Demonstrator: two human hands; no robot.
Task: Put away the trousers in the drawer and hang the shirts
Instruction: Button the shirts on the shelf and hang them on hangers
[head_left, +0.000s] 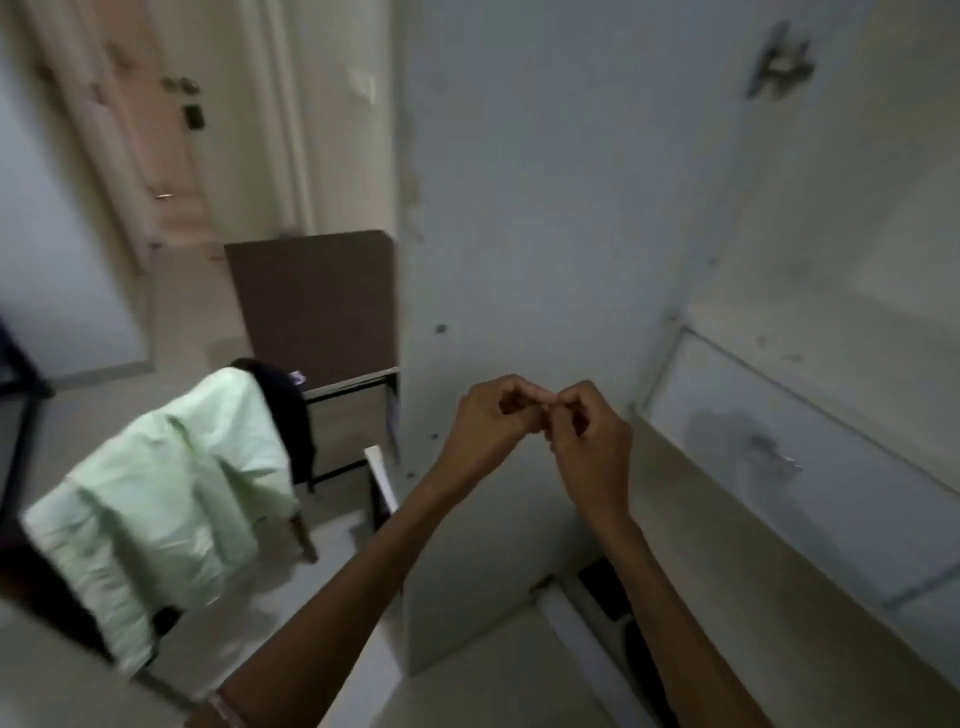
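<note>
A pale green shirt (161, 499) hangs over a chair back at the left. A dark garment (285, 405) lies draped behind it on the same chair. My left hand (485, 421) and my right hand (589, 441) are raised together in front of the open wardrobe (519, 208). Their curled fingers touch at the tips, and I see nothing held between them. Low at the right a drawer (571, 623) stands pulled out, with something dark (608, 592) inside, partly hidden by my right forearm.
Inside the wardrobe at the right there is a pale drawer front (810, 441) with a metal handle (774, 452). A brown desk (317, 301) stands against the wardrobe side. A closed door (156, 119) is at the back left. Light floor (197, 312) lies between the chair and the door.
</note>
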